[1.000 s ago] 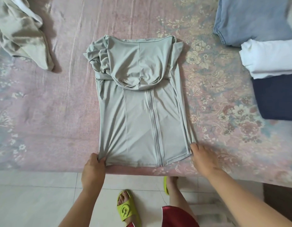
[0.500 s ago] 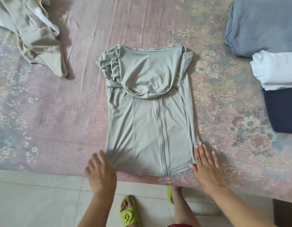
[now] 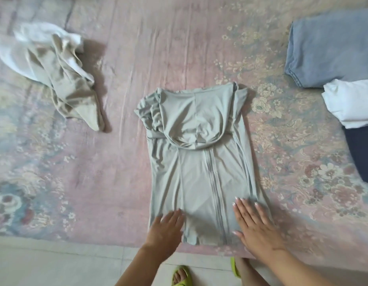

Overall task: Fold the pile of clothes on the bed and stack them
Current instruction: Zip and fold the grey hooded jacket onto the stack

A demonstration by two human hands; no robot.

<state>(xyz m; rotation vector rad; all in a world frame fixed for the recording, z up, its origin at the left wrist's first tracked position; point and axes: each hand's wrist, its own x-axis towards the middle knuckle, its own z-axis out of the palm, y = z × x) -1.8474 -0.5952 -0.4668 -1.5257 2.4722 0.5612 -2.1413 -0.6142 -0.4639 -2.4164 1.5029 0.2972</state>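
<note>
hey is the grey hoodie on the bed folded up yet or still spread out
Partly folded. The grey hoodie lies flat as a narrow strip, hood turned down over the zip, not yet doubled over. The left hand and right hand press its hem.

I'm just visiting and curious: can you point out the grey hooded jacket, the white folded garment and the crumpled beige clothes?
grey hooded jacket point(image 3: 199, 182): head view, on its front panel left of the zip.
white folded garment point(image 3: 352, 102): head view, on its top face.
crumpled beige clothes point(image 3: 69, 87): head view, on the beige fabric's middle.

Your bed point(image 3: 127, 48), under a pink floral cover, carried a grey zip hoodie point(image 3: 199, 172), crumpled clothes point(image 3: 61, 75) and three folded garments point(image 3: 344, 100).
</note>
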